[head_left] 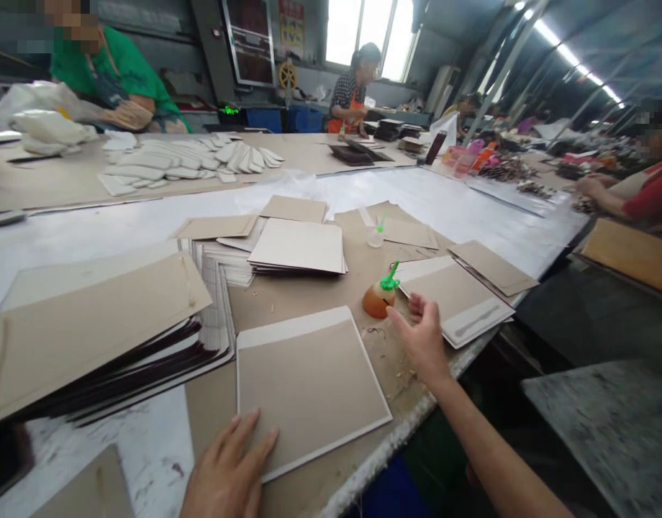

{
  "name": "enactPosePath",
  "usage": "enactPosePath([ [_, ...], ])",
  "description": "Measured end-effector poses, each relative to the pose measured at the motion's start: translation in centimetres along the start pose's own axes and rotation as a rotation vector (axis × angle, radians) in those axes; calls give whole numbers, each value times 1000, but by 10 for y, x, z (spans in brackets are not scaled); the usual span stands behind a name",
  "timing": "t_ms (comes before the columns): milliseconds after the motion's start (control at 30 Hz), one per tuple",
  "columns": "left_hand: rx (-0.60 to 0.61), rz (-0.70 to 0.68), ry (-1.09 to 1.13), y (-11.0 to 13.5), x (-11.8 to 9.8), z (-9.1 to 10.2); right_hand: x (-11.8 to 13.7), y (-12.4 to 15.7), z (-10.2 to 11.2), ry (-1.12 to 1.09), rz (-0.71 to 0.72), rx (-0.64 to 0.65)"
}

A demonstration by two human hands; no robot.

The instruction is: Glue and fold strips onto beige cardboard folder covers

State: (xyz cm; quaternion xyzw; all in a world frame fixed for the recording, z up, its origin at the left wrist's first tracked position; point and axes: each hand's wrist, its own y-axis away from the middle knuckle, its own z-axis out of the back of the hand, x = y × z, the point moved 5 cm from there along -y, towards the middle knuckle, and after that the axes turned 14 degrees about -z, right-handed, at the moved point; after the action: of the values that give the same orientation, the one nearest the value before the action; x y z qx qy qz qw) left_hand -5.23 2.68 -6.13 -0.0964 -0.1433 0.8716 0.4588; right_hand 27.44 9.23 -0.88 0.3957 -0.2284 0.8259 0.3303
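My left hand (228,464) lies with its fingers stretched out on the lower left corner of a flat beige board panel (309,392) with pale edges. My right hand (422,337) is raised over the table, fingers apart and curved, with nothing seen in it. Just left of its thumb stands a squat orange-brown glue bottle (377,302) with a green nozzle; whether thumb and bottle touch I cannot tell. Behind the right hand lies another panel (444,291), which has a grey smear along its pale strip.
A tall stack of panels (104,316) stands at left, with a smaller pile (298,244) behind the middle. A small clear bottle (375,236) with a green tip stands farther back. Pale cut pieces (169,162) cover part of the far table. Several people work around the tables.
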Motion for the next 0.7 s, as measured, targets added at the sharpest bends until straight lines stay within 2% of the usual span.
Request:
enactPosePath([
  [67, -133, 192, 108, -8, 6, 8, -5, -18, -10, 15, 35, 69],
  [133, -240, 487, 222, -13, 16, 14, -8, -27, -25, 68, 80, 154],
  [233, -232, 852, 468, -21, 28, 15, -8, -28, -39, 129, 94, 180],
  [333, -192, 1082, 719, -25, 39, 15, -8, -27, -43, 137, 95, 150],
  [467, -174, 1153, 856, -33, 46, 12, -9, -27, -40, 104, 117, 107],
  [600, -188, 1163, 938, -39, 38, 5, -1, -20, -14, 78, 127, 111],
  [633, -196, 1162, 960, -39, 33, 4, 2, -15, -5, 39, 117, 176],
  [700, -222, 1155, 984, -38, 19, 5, 8, 4, 12, -98, 66, 429],
])
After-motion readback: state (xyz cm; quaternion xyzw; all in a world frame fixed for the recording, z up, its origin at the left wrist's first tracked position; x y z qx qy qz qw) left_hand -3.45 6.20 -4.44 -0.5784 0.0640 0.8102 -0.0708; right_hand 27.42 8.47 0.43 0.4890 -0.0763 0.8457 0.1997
